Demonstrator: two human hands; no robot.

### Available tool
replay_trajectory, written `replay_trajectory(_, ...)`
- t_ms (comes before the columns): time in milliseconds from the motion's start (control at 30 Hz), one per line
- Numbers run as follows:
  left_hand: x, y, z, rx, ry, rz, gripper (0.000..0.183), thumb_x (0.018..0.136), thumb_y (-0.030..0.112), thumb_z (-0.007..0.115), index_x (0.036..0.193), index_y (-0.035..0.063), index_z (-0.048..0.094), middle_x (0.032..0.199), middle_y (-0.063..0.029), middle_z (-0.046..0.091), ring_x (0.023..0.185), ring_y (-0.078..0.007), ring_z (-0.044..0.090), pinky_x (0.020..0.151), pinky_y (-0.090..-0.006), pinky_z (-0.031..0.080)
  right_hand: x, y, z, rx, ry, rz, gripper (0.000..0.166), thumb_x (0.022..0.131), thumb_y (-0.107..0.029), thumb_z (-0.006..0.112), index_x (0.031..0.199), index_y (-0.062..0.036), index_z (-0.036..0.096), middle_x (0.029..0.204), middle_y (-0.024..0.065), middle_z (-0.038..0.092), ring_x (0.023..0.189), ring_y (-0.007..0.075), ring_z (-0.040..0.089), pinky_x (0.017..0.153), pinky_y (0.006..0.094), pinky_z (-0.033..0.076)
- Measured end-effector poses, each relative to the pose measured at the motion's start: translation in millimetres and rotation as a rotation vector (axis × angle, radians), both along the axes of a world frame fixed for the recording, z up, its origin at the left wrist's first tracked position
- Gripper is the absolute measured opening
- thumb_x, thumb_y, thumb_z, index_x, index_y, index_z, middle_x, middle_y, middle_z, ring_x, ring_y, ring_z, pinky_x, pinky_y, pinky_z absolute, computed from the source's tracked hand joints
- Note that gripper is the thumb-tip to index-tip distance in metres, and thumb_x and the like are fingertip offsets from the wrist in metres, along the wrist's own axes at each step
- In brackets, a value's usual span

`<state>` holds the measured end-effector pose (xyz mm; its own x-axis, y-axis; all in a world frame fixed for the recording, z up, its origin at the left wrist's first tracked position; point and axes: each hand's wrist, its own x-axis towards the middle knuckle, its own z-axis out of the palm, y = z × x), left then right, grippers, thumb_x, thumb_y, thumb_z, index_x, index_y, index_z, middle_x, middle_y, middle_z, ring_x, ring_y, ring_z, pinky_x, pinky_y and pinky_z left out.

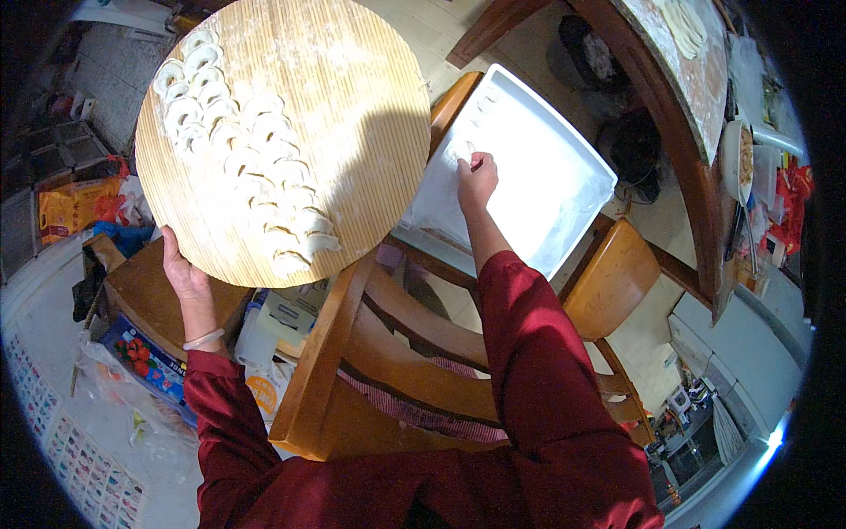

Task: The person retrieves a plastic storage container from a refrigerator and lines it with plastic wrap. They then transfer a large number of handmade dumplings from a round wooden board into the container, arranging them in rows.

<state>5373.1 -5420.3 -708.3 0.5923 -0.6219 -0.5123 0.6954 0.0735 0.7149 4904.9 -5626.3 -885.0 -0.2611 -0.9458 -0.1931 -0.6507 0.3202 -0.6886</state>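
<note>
My left hand (187,276) grips the near left rim of a round bamboo-slat tray (370,86), its thumb at the edge. Rows of folded dumplings (268,178) lie on that floured surface, mostly along its left and lower part. My right hand (479,177) is over the left part of a white rectangular plastic tray (542,159), with the fingertips pinched on a pale dumpling (464,151). Glare washes out much of the white tray. A few more dumplings (486,102) show faintly near its upper left side.
Wooden chairs (416,350) stand before me, partly beneath the trays. On the right, a floured table (700,86) carries dough (684,30), and a dish of filling (745,155) sits beside its edge. At left are a brown box (165,297) and plastic bags (132,397).
</note>
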Motion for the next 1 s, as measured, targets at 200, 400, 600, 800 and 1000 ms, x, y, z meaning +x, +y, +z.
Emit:
replay_trajectory(200,0.9,1.1,0.9,0.013,-0.004,0.008,0.054,0.099,0.033,0.053,0.139,-0.0018,0.044,0.140,-0.0141,0.051,0.125,-0.0298,0.052,0.107,-0.0451,0.041,-2.9,2.3,-12.9,-0.032,-0.060,-0.019,0.028,0.072,-0.006,0.076,0.092,-0.0047,0.056,0.080,0.0064,0.054,0.073,0.0197,0.054,0.071,0.0323,0.046)
replay_trajectory(400,-8.8,-3.0,7.0,0.100,-0.039,0.090,0.056,0.097,0.034,0.056,0.138,-0.0019,0.044,0.138,-0.0167,0.052,0.123,-0.0317,0.052,0.107,-0.0470,0.041,-8.6,2.3,15.1,0.018,-0.020,-0.014,0.036,0.071,-0.006,0.077,0.102,-0.0059,0.059,0.088,0.0057,0.055,0.072,0.0176,0.053,0.070,0.0315,0.047)
replay_trajectory(600,-16.3,-8.2,10.7,-0.031,-0.033,0.057,0.053,0.098,0.030,0.055,0.141,0.0008,0.041,0.137,-0.0152,0.052,0.122,-0.0309,0.054,0.104,-0.0455,0.045,58.9,-47.9,142.5,-0.227,-0.326,0.190,0.021,0.087,-0.009,0.065,0.105,-0.0002,0.059,0.089,0.0058,0.062,0.073,0.0148,0.056,0.072,0.0281,0.049)
replay_trajectory(800,-16.6,-10.9,16.8,-0.079,-0.052,0.024,0.050,0.099,0.026,0.054,0.140,0.0007,0.042,0.136,-0.0147,0.053,0.120,-0.0283,0.056,0.101,-0.0435,0.047,212.5,-76.8,211.0,-0.334,-0.294,0.951,0.035,0.089,-0.016,0.064,0.119,0.0002,0.058,0.107,0.0191,0.062,0.101,0.0287,0.059,0.091,0.0391,0.047)
replay_trajectory(1000,-13.9,-10.4,15.3,-0.083,-0.076,0.017,0.049,0.099,0.025,0.053,0.139,0.0000,0.043,0.135,-0.0144,0.054,0.119,-0.0279,0.056,0.101,-0.0423,0.047,229.8,-76.3,237.9,-0.105,-0.178,1.109,0.036,0.082,-0.020,0.072,0.109,0.0009,0.059,0.103,0.0201,0.060,0.103,0.0331,0.056,0.090,0.0416,0.046)
